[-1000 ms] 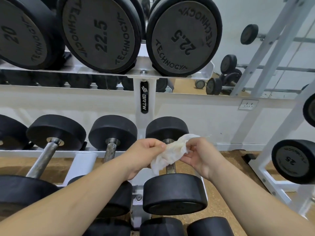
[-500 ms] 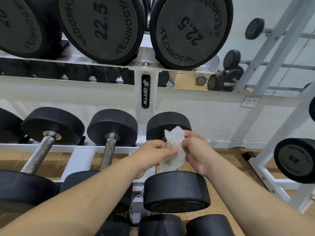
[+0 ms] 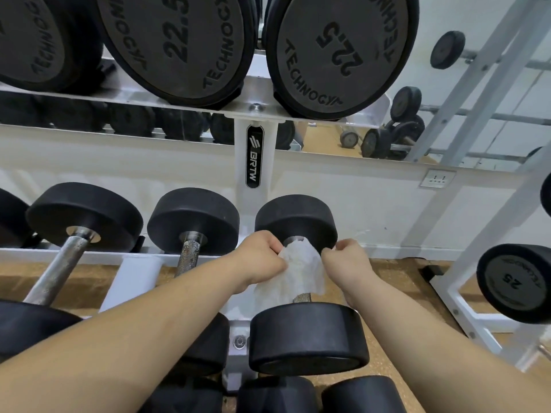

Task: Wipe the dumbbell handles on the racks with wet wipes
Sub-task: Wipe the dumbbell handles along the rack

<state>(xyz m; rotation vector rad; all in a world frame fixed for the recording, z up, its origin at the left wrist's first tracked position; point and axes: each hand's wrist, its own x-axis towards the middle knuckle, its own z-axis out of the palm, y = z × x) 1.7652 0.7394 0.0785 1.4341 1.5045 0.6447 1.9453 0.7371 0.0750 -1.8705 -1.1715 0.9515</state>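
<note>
A white wet wipe (image 3: 298, 269) lies draped over the handle of the rightmost black dumbbell (image 3: 308, 338) on the middle shelf of the white rack (image 3: 255, 156). Only a short knurled bit of that handle (image 3: 301, 298) shows below the wipe. My left hand (image 3: 262, 257) pinches the wipe's left edge. My right hand (image 3: 346, 260) is at the wipe's right edge with curled fingers; whether it still holds the wipe is unclear. Two more dumbbell handles, one rusty (image 3: 189, 257) and one grey (image 3: 58, 269), lie to the left.
Large 22.5 dumbbells (image 3: 340, 52) sit on the shelf above, close over my hands. A second white rack with a 25 dumbbell (image 3: 515, 283) stands at the right. More dumbbells (image 3: 363, 394) lie on the lowest shelf. A mirror and a wall socket (image 3: 438, 178) are behind.
Both hands have lowered the wipe from in front of me onto the rightmost dumbbell's handle and spread it over the bar. The view moved closer.
</note>
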